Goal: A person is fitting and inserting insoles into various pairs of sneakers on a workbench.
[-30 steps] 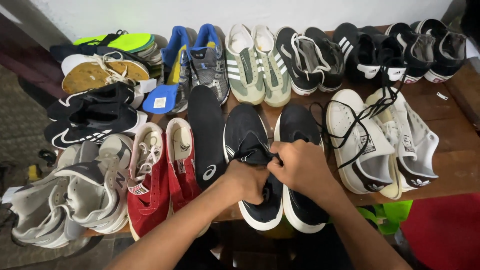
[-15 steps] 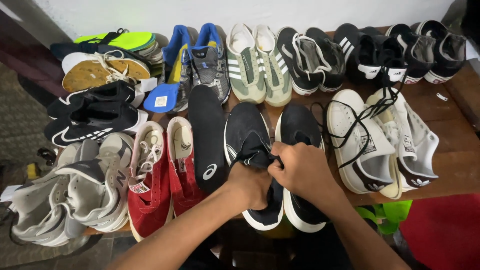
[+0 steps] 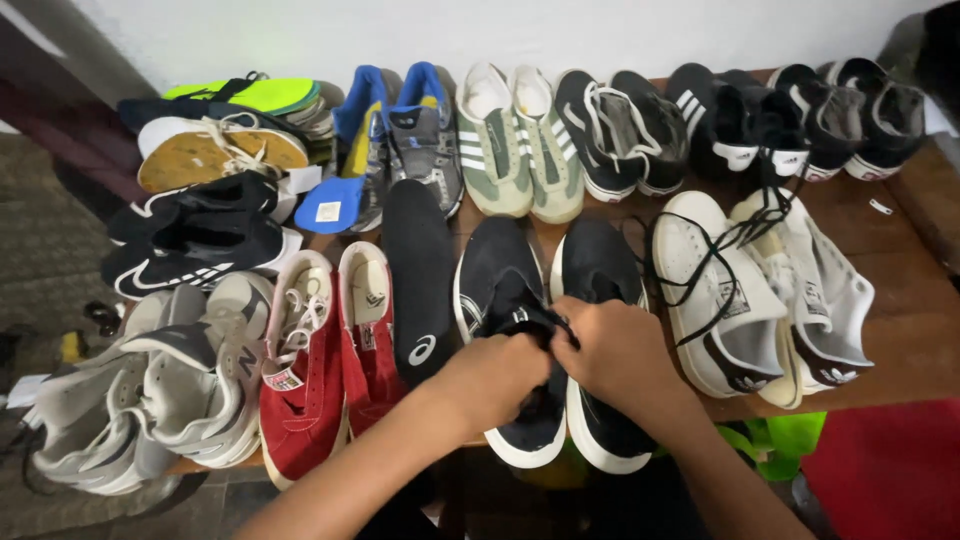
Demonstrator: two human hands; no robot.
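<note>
Pair of black shoes [image 3: 560, 330] with white soles, at the front edge of the wooden worktop [image 3: 915, 330], heels overhanging slightly. Left hand [image 3: 490, 375] and right hand [image 3: 620, 350] close together, both pinched on the dark laces or tongue of the left-side shoe; exact grip hidden by the knuckles. Risk: a hard tug could likely drag that shoe off the edge, or nudge its mate. Adjacent: loose black insole [image 3: 420, 285] touching on the left, red sneakers [image 3: 330, 360] beyond it; white sneakers [image 3: 760, 295] on the right, their long black laces trailing near the right hand and liable to snag. Back row of shoes well apart.
</note>
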